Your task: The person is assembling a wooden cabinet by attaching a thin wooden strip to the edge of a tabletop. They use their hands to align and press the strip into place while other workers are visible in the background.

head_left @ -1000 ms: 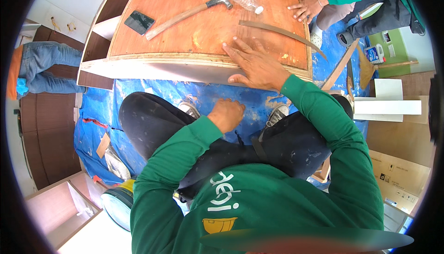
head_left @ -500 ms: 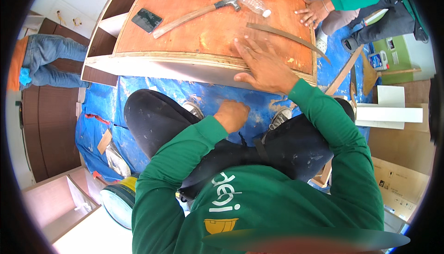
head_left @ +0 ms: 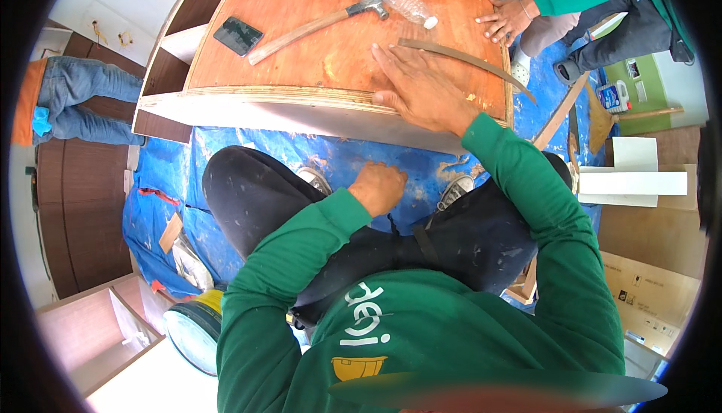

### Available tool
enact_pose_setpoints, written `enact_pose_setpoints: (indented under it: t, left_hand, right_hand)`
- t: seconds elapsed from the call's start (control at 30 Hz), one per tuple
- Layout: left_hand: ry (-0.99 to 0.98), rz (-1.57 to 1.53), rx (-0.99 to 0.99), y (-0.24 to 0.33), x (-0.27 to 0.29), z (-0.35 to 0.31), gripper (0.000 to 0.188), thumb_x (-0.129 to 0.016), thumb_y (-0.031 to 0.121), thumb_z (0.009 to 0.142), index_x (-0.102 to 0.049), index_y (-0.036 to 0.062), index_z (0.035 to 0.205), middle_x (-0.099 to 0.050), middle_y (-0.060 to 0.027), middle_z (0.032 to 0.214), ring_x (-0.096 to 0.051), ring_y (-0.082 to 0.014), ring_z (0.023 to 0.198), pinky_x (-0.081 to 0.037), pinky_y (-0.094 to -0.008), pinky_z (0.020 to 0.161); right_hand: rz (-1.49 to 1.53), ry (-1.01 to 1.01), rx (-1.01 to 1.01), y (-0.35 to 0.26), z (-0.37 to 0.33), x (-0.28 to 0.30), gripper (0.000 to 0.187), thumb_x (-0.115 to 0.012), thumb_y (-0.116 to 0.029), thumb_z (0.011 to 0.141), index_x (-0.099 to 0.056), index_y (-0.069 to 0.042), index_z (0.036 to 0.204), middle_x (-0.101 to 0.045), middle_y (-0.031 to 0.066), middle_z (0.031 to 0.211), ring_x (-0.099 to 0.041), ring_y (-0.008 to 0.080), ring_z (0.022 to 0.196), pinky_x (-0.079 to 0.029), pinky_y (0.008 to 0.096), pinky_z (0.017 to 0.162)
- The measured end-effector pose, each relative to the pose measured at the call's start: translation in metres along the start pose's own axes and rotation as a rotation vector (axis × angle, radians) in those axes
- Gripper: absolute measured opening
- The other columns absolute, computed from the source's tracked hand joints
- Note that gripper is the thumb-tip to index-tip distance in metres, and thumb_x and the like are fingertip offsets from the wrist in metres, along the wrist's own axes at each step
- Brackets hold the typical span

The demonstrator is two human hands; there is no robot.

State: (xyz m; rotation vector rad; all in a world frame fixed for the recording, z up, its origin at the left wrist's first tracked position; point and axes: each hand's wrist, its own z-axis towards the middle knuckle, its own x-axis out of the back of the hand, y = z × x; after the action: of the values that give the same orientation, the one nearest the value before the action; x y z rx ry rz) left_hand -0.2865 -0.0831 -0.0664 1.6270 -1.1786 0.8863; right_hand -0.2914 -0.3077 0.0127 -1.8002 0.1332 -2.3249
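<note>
My right hand (head_left: 423, 95) lies open at the near edge of an orange-brown plywood cabinet panel (head_left: 316, 59), its fingers spread on the surface. Just beyond its fingertips is a thin, curved brown strip (head_left: 466, 62). Below the cabinet edge, my left hand (head_left: 379, 187) hangs between my knees with curled fingers. I see nothing in it. A claw hammer (head_left: 304, 35) with a wooden handle rests on the panel, its head beside a clear plastic bottle (head_left: 402, 3). To the left of the handle lies a black phone (head_left: 238, 34).
Another person's hand (head_left: 508, 20) rests on the panel's right edge. A person in jeans (head_left: 86, 97) stands at the left. Blue sheeting (head_left: 278, 142) covers the floor. A bucket (head_left: 194, 330) stands lower left, white boards (head_left: 632, 182) and a cardboard box (head_left: 647, 300) at right.
My right hand has shifted slightly left across the panel edge. Another person's fingers have come into view at the top edge. My left hand has barely moved.
</note>
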Motion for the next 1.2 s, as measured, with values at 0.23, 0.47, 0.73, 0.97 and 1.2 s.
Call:
enact_pose_setpoints:
  t: [0.23,0.47,0.73,0.97,1.2]
  left_hand:
    - [0.046,0.032,-0.001,-0.004,-0.003,-0.001,0.032,-0.069,0.012,0.095,-0.075,0.0068,0.127,-0.079,-0.016,0.113,-0.079,-0.0378,0.107,-0.06,-0.0516,0.096]
    - [0.069,0.008,0.011,-0.009,-0.005,-0.003,0.035,-0.069,0.01,0.094,-0.075,0.0058,0.128,-0.079,-0.0159,0.114,-0.079,-0.0378,0.107,-0.061,-0.0512,0.096]
    - [0.143,-0.138,0.062,-0.035,0.069,-0.012,0.047,-0.061,0.005,0.098,-0.07,0.0028,0.144,-0.076,-0.0242,0.125,-0.073,-0.0488,0.11,-0.059,-0.0541,0.1]
    - [0.607,-0.243,0.158,-0.039,0.096,-0.019,0.037,-0.063,0.015,0.112,-0.068,-0.0016,0.144,-0.07,-0.0271,0.124,-0.066,-0.0473,0.115,-0.053,-0.0551,0.1]
    - [0.779,-0.133,0.241,-0.039,0.085,0.002,0.051,-0.071,0.034,0.11,-0.067,0.0029,0.151,-0.063,-0.0227,0.138,-0.056,-0.0435,0.13,-0.045,-0.0556,0.112]
  right_hand:
    - [0.186,0.072,-0.01,0.015,0.032,0.002,0.05,-0.07,-0.01,0.103,-0.063,-0.004,0.153,-0.076,0.0202,0.123,-0.071,0.0411,0.115,-0.056,0.0532,0.101]
    - [0.165,-0.07,-0.053,-0.001,0.042,-0.004,0.051,-0.074,-0.009,0.1,-0.066,-0.006,0.15,-0.079,0.0197,0.112,-0.073,0.0423,0.111,-0.058,0.0525,0.097]
    - [0.082,0.096,0.008,0.012,0.046,-0.046,0.052,-0.063,-0.009,0.104,-0.054,-0.002,0.155,-0.072,0.0254,0.128,-0.071,0.0431,0.121,-0.058,0.0552,0.102]
    - [0.319,0.283,-0.244,0.043,0.032,0.061,0.037,-0.058,-0.017,0.112,-0.055,-0.003,0.146,-0.074,0.0254,0.113,-0.072,0.047,0.109,-0.057,0.0574,0.091]
    - [0.395,0.129,-0.342,0.022,-0.056,0.111,0.028,-0.066,-0.02,0.109,-0.065,0.0,0.129,-0.079,0.0233,0.109,-0.076,0.0454,0.105,-0.058,0.0577,0.091]
